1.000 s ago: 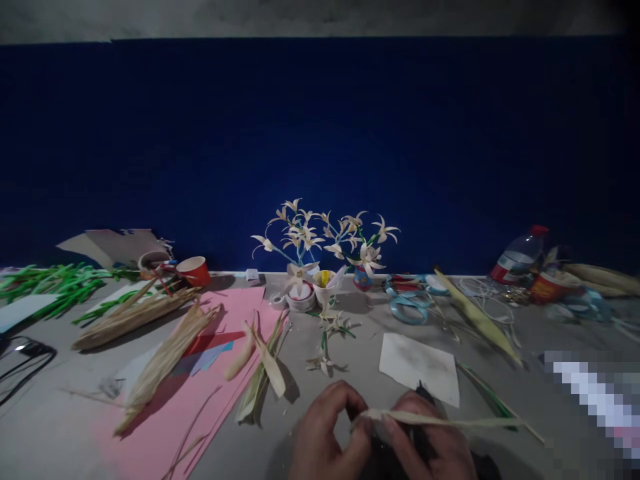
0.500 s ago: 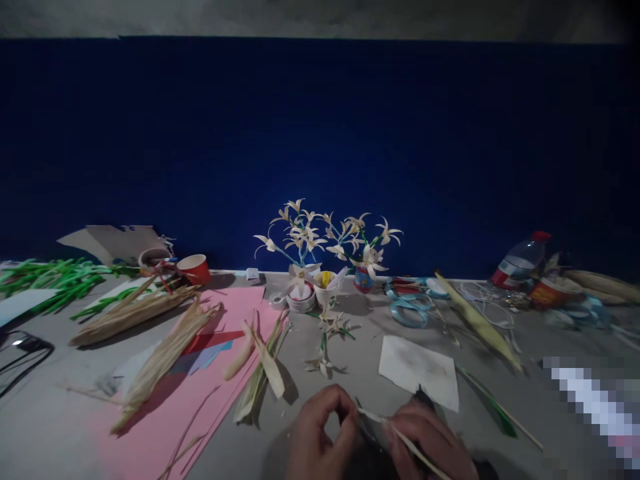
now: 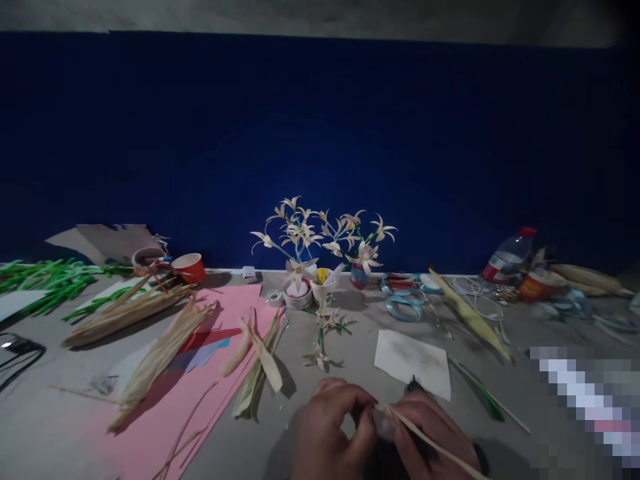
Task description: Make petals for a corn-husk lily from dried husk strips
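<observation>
In front of me, my left hand [image 3: 336,427] pinches one end of a thin pale strip [image 3: 439,441] that looks like corn husk. Its thumb and forefinger form a loop. My right hand [image 3: 425,427] grips the same strip close by, and the long tail runs down to the right past its fingers. The two sets of fingertips nearly meet. Behind the right hand a dark tip [image 3: 413,385] pokes out; what it belongs to is hidden. Just beyond lie a white paper sheet [image 3: 413,360] and a small husk flower [image 3: 320,360].
Husk flowers [image 3: 303,233] stand in small pots at the back. Dried corn husks [image 3: 165,367] lie on pink paper [image 3: 150,453] to the left, near green stems [image 3: 60,283]. Blue-handled scissors [image 3: 404,307], a yellowish husk [image 3: 470,317] and a bottle [image 3: 510,257] sit on the right.
My hands have drawn closer together, the left shifting right, so less of the strip shows between them. The whole view has shifted slightly.
</observation>
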Motion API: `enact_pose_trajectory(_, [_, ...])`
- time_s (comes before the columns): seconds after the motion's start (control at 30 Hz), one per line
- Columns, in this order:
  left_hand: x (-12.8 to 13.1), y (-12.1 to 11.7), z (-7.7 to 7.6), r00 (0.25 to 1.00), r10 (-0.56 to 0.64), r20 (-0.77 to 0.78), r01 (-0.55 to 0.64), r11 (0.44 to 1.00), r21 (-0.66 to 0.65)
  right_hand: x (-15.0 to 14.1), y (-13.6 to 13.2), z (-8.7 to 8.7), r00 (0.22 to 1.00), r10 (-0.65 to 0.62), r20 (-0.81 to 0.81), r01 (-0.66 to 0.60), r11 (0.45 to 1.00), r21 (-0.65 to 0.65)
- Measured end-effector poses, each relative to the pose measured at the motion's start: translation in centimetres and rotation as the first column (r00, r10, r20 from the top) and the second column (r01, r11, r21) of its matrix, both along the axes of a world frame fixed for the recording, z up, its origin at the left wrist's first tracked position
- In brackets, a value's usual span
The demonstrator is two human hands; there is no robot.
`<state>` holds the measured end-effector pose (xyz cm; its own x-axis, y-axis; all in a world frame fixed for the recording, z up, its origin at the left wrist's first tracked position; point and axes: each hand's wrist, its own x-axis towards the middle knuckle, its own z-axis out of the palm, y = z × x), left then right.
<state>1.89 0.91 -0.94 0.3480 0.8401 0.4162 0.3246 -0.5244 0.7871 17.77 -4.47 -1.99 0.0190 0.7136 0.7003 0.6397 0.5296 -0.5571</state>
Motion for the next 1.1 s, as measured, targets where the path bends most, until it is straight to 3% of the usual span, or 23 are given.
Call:
enact_pose_trajectory(0.13, [-1.8, 0.1, 0.0, 0.996, 0.091, 0.010, -0.088, 0.982, -0.165, 0.1, 0.2, 0.3, 0.999, -0.027, -0.039, 0.027, 1.000, -0.004])
enact_pose_trajectory(0.23, [-2.4, -0.1, 0.7, 0.989, 0.039, 0.140, 0.013, 0.936, -0.351, -0.2, 0.7, 0.6, 0.996, -0.025, -0.089, 0.024, 1.000, -0.019])
enact_pose_trajectory(0.3, [-2.0, -0.2, 1.2, 0.983, 0.030, 0.182, 0.045, 0.917, -0.397, -0.7, 1.0, 0.8, 0.994, -0.006, -0.112, 0.003, 1.000, -0.022])
enact_pose_trajectory(0.37, [-1.2, -0.3, 1.6, 0.988, 0.037, 0.148, 0.023, 0.921, -0.389, -1.1, 1.1, 0.9, 0.993, 0.013, -0.121, -0.015, 1.000, -0.020])
enact_pose_trajectory(0.5, [0.1, -0.2, 1.6, 0.988, -0.057, 0.144, 0.111, 0.910, -0.400, -1.4, 0.7, 1.0, 0.993, 0.000, -0.120, 0.000, 1.000, -0.004])
enact_pose_trajectory(0.77, [-1.6, -0.3, 0.0, 0.993, 0.093, -0.067, -0.105, 0.972, -0.210, -1.0, 0.2, 0.7, 0.993, -0.033, -0.117, 0.036, 0.999, 0.018])
enact_pose_trajectory(0.97, [-1.3, -0.6, 1.7, 0.998, -0.047, 0.029, 0.050, 0.993, -0.104, -1.7, 0.8, 0.8, 0.984, -0.018, -0.177, 0.014, 1.000, -0.024])
enact_pose_trajectory(1.1, [-0.3, 0.1, 1.6, 0.999, -0.009, 0.049, 0.018, 0.981, -0.194, -1.7, 1.2, 0.8, 0.987, -0.014, -0.162, 0.003, 0.998, -0.063])
